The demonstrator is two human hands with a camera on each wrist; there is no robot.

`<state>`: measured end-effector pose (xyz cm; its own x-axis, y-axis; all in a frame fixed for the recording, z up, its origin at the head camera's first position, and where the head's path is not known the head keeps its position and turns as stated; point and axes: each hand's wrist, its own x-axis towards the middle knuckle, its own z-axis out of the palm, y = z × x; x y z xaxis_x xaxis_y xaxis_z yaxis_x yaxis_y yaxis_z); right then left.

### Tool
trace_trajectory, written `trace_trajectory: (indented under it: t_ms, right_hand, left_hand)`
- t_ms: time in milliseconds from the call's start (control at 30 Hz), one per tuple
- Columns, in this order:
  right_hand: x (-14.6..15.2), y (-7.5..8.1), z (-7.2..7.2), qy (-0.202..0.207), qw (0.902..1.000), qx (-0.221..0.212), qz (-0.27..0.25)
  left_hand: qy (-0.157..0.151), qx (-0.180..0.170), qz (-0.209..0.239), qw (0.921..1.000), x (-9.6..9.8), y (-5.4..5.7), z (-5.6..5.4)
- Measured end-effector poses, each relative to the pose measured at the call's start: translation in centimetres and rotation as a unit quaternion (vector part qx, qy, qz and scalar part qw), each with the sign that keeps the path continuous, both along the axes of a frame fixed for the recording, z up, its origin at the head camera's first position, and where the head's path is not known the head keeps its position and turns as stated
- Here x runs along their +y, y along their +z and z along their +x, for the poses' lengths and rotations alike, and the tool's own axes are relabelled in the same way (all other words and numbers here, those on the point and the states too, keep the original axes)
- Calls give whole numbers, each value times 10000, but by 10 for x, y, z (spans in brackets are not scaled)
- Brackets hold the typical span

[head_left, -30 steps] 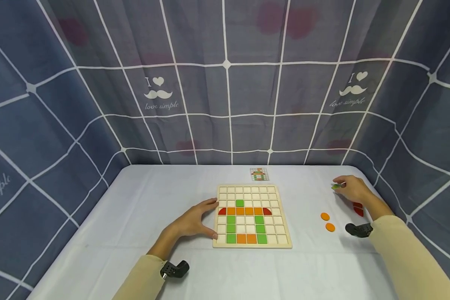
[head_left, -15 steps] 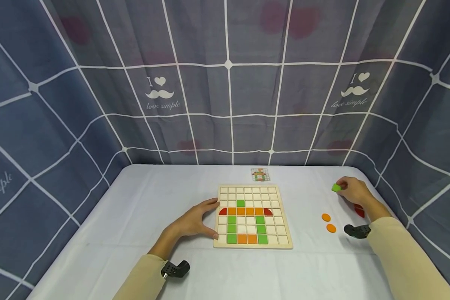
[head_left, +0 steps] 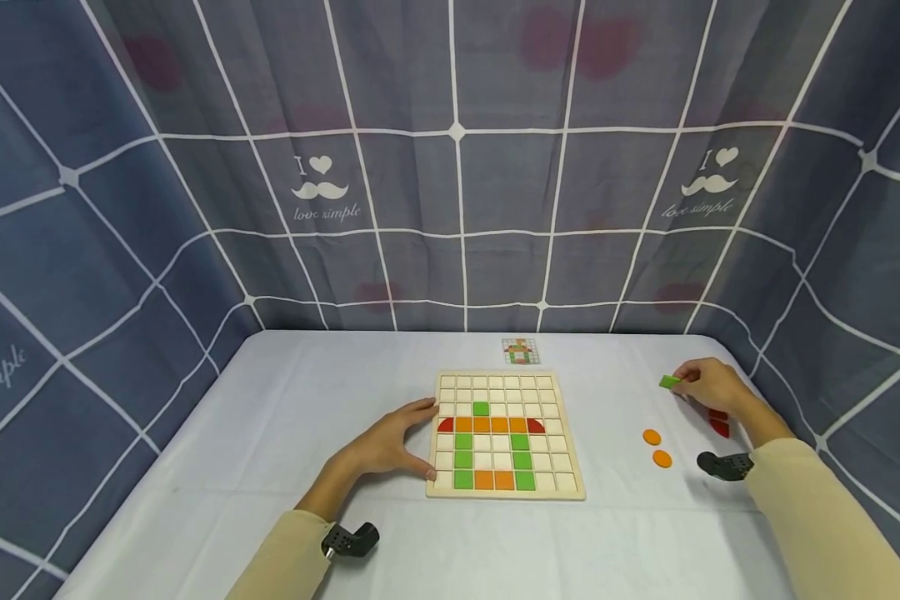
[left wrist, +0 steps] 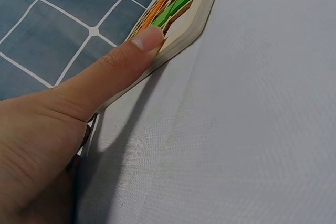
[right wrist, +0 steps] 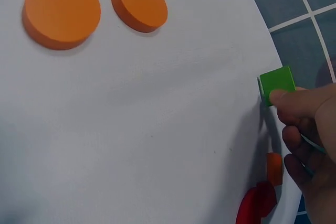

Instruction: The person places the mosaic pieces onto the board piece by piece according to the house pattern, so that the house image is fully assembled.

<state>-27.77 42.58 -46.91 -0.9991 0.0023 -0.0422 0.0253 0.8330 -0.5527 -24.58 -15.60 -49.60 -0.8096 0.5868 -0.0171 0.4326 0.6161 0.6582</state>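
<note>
A wooden grid board (head_left: 562, 442) lies in the middle of the white table, with green and orange squares and two red rounded pieces set in its cells. My left hand (head_left: 386, 440) spans its left edge, fingers fairly straight. In the left wrist view the thumb (left wrist: 113, 66) rests on the board's rim (left wrist: 197, 24) near a corner; the other fingers are mostly hidden. Between thumb and fingertips my right hand (head_left: 712, 385) pinches a green square tile (right wrist: 278, 83) at the table's far right, slightly raised and tilted.
Two orange discs (head_left: 652, 437) lie right of the board. Red pieces (head_left: 719, 427) and an orange piece (right wrist: 274, 168) lie below the right hand, partly hidden. A small pattern card (head_left: 521, 351) is behind the board. Gridded curtains (head_left: 495, 183) enclose the table's back and sides.
The green tile in my right hand has come up into fuller view and turned, shifting slightly left and then a little down. My left hand stays at the board's edge.
</note>
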Motion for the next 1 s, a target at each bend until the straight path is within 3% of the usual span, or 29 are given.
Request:
trace_trajectory:
  t_ms: [267, 533, 1000]
  right_hand:
    - [-10, 7, 0, 191, 9997, 31, -160]
    - [-40, 9, -6, 522, 9967, -284, -545]
    - [-98, 7, -11, 1065, 9914, 73, -760]
  left_hand:
    - [22, -9, -16, 10000, 0, 1, 0]
    - [34, -19, -30, 10000, -1, 0, 0]
    - [29, -41, 17, 10000, 0, -1, 2]
